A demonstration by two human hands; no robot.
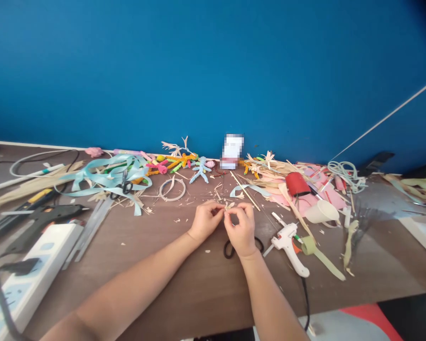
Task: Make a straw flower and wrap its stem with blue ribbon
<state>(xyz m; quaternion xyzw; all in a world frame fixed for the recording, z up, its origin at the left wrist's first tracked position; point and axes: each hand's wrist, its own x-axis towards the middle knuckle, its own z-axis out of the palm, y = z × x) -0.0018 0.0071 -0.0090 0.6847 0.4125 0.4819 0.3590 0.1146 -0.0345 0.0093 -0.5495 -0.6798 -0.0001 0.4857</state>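
Two bare forearms (pixel 128 289) nearest the camera, in from 8 and 5 o'clock, taking the hands as clock centre. Left hand (pixel 206 221) and right hand (pixel 242 231) almost meet, thumb and forefinger of each pinched narrow, a tiny pale scrap (pixel 229 206) between the fingertips, held just over the tabletop (pixel 159 289); too small to say what it is. Step looks like fine fingertip shaping or joining, mid-way by the look of it; next move seems to call for one hand keeping its pinch while the other adjusts. Black loops (pixel 228 250), probably scissor handles, show either side of the right wrist at 5 to 6 o'clock, partly hidden: that arm is in the way of picking them up. White glue gun (pixel 287 240) at 4 o'clock, cord (pixel 306 296) hanging off the near edge, could snag. Thin stick (pixel 246 192) near at 1, blue fuzzy sprig (pixel 200 171) at 11, pale ring (pixel 172 190) and tangled blue ribbon (pixel 92 171) at 10. Dark glue gun (pixel 44 221) at 9, power strip (pixel 62 237) at 8. Red cup (pixel 297 183) at 2, white cup (pixel 319 211) at 3, among scraps crowding the far side; small bits could get lost there.
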